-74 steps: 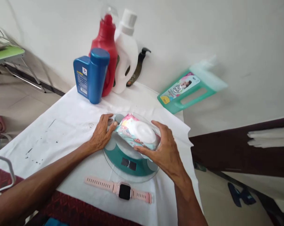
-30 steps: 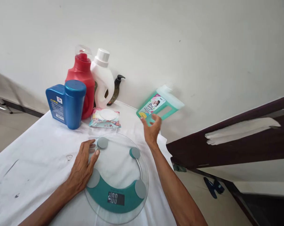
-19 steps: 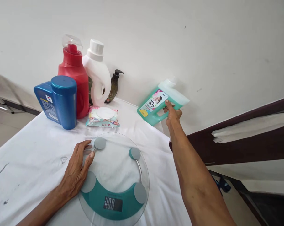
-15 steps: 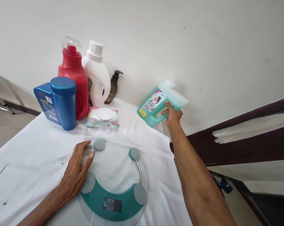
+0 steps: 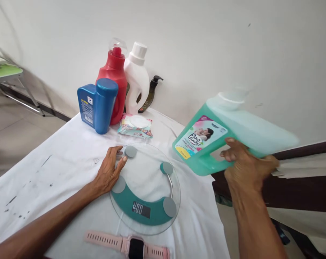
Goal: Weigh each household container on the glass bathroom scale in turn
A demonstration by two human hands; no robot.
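Note:
A large jug of green liquid (image 5: 203,144) with a picture label hangs tilted at the table's right side. My right hand (image 5: 246,165) is closed round its handle. In front of me lies a round glass bathroom scale (image 5: 144,212) with a teal band and a lit display. At its left rim rests my left hand (image 5: 110,171), fingers apart, thumb near a grey foot pad, holding nothing. Just behind the scale lies a pack of wet wipes (image 5: 136,126). A pink-strapped smartwatch (image 5: 136,248) lies in front of the scale, partly cut off by the frame.
A blue bottle (image 5: 98,106), a red bottle (image 5: 116,75), a white jug (image 5: 137,77) and a dark pump bottle (image 5: 150,93) stand at the back against the wall. The white cloth (image 5: 57,169) ends at the right edge. A green folding table (image 5: 6,71) is at far left.
The wipes have gone from the scale to behind it. My right hand has taken hold of the green jug and brought it nearer. My left hand stays at the scale's rim.

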